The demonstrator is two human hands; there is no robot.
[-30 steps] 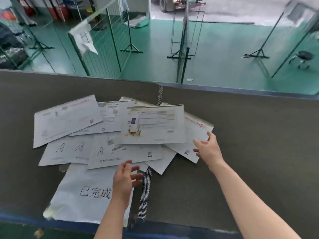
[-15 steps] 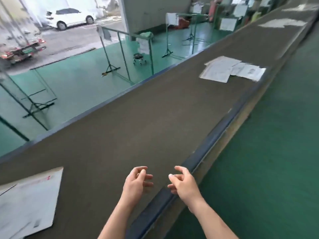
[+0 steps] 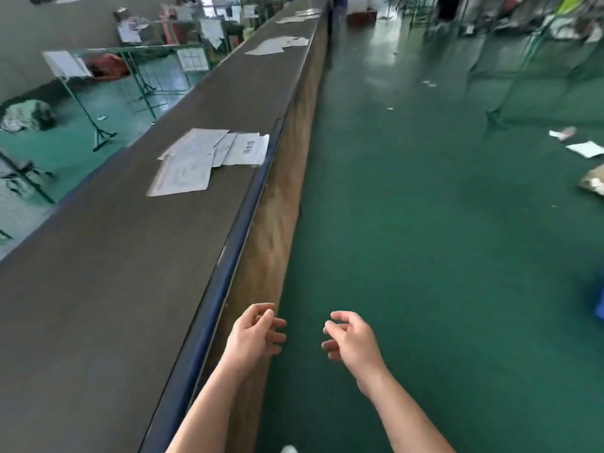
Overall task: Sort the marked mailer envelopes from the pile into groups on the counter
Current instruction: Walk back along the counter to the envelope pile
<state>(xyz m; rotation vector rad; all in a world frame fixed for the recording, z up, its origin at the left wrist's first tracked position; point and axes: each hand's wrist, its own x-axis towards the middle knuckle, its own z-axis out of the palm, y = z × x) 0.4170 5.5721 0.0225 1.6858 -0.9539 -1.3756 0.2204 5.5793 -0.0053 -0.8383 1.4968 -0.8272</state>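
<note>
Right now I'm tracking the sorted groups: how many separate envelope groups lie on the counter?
3: the nearest group mid-counter by its right edge, a second group farther along, and a third group near the far end; more may lie out of view.

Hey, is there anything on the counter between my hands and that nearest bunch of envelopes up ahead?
Nothing visible. Both the left hand and right hand are empty, held off the counter's front edge, above the green floor. The dark counter surface up to the nearest envelopes looks bare.
</note>
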